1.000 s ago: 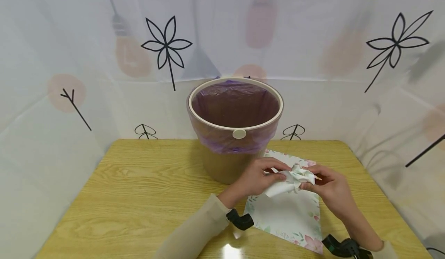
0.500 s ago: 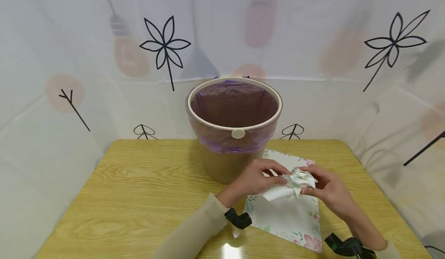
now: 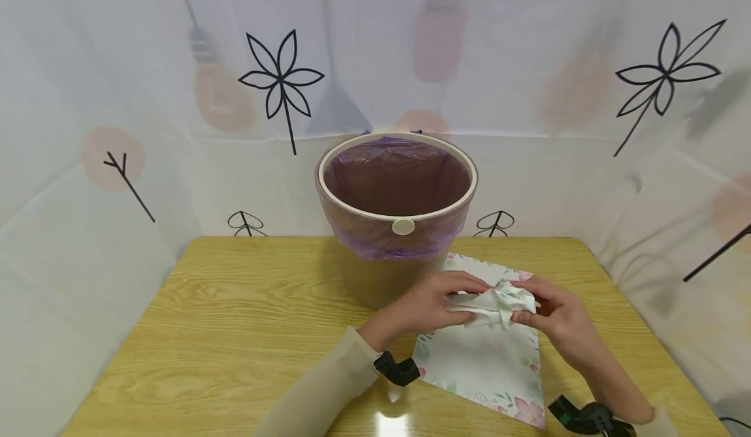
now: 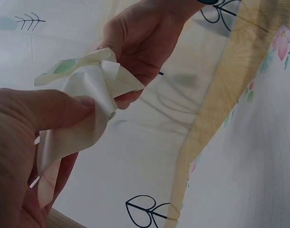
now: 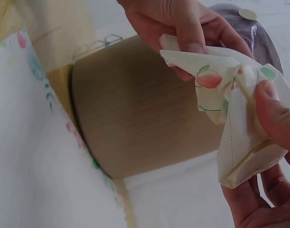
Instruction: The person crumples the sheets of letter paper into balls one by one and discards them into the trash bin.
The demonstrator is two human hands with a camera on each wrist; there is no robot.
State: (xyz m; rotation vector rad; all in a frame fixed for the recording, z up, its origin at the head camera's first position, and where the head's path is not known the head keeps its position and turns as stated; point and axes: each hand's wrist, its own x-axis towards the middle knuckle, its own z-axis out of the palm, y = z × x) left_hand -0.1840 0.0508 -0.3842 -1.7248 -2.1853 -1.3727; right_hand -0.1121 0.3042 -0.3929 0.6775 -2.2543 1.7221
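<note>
A crumpled sheet of floral paper (image 3: 499, 303) is held between both hands, above a flat sheet of the same flower-bordered paper (image 3: 478, 365) on the table. My left hand (image 3: 428, 303) pinches the paper's left end, thumb below and fingers above in the head view. The right hand (image 3: 560, 316) grips the bunched right end. In the left wrist view the left thumb (image 4: 64, 107) presses on the crumpled paper (image 4: 83, 104). Red and green prints and dotted lines show on the crumpled paper (image 5: 240, 109) in the right wrist view.
Behind the hands stands a brown trash bin (image 3: 375, 280) with a purple bag liner (image 3: 375, 248) folded over its rim. The wooden table (image 3: 235, 332) ends at a white printed curtain (image 3: 176, 98) at the back. Black wrist cameras (image 3: 396, 368) sit on both wrists.
The left hand has shifted its hold, and the loose left end of the paper, which hung down before, is now gathered up inside that hand. The right hand keeps its grip.
</note>
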